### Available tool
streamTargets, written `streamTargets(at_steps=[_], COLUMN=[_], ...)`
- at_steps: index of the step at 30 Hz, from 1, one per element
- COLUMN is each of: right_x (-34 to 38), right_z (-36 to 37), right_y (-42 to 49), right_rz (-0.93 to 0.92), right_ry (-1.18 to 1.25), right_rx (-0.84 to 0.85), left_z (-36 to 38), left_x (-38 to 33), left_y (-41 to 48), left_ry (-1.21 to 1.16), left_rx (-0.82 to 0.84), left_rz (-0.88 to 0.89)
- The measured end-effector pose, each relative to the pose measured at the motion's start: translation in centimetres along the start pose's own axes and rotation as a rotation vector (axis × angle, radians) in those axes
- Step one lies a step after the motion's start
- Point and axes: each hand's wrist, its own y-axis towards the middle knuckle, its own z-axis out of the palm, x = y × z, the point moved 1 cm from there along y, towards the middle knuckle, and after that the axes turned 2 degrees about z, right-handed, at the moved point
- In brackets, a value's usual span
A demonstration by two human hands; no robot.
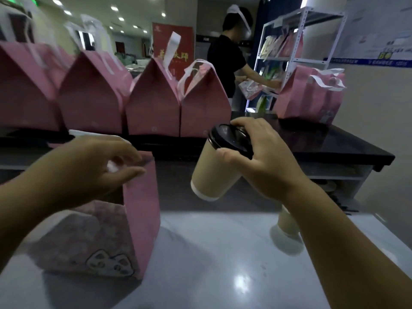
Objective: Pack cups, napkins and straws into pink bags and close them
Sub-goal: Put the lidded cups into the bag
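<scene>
Far left, back: row of four closed bags (89, 97), pink with white handles, standing side by side on the dark surface (356, 148) behind the work area.

Left, near: open bag (140, 210), pink, upright on the white surface (223, 264). Mouth faces up. Small white animal print low on its near face.

Left hand (95, 166): over the mouth of the open bag, fingers spread and only loosely bent, thumb stretched toward the right wall. It clasps nothing. Fingertips are blurred, so contact with the rim cannot be confirmed.

Centre: cup (214, 172), tan paper with a black lid (229, 139), off the surface, just right of the open bag and level with its top. It is tilted, base down and to the left, lid up and to the right.

Right hand (260, 161): grips the cup from above, thumb on the near edge of the lid, fingers curled over the far edge.

Right, near: second cup (287, 224), pale, standing on the white surface and partly hidden by the right forearm.

Right, back: one more pink bag (310, 94) on the dark surface, well apart from the row. Behind it, a person (225, 56) in a dark top reaches into a white shelf (298, 41) holding packets.
</scene>
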Motion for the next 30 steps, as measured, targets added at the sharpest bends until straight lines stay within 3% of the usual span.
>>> streamTargets(at_steps=[8, 14, 20, 26, 30], right_x=[9.5, 13.4, 14.0, 13.5, 14.1], right_z=[6.2, 12.9, 17.7, 18.8, 18.8], right_y=[5.4, 7.6, 8.1, 7.7, 8.3], right_rz=[-0.162, -0.203, -0.216, -0.284, -0.364], right_ry=[0.158, 0.096, -0.087, -0.188, -0.279], right_rx=[0.010, 0.103, 0.375, 0.671, 0.797], left_z=[-2.7, -1.6, -1.4, -1.2, -1.2], left_x=[10.6, 16.7, 20.7, 22.6, 22.4], left_y=[-4.9, -6.5, -6.6, -7.6, -8.7], left_ry=[0.016, 0.120, 0.097, 0.006, -0.058], left_rx=[0.035, 0.335, 0.475, 0.438, 0.534], left_rz=[-0.180, -0.250, -0.175, -0.092, -0.082])
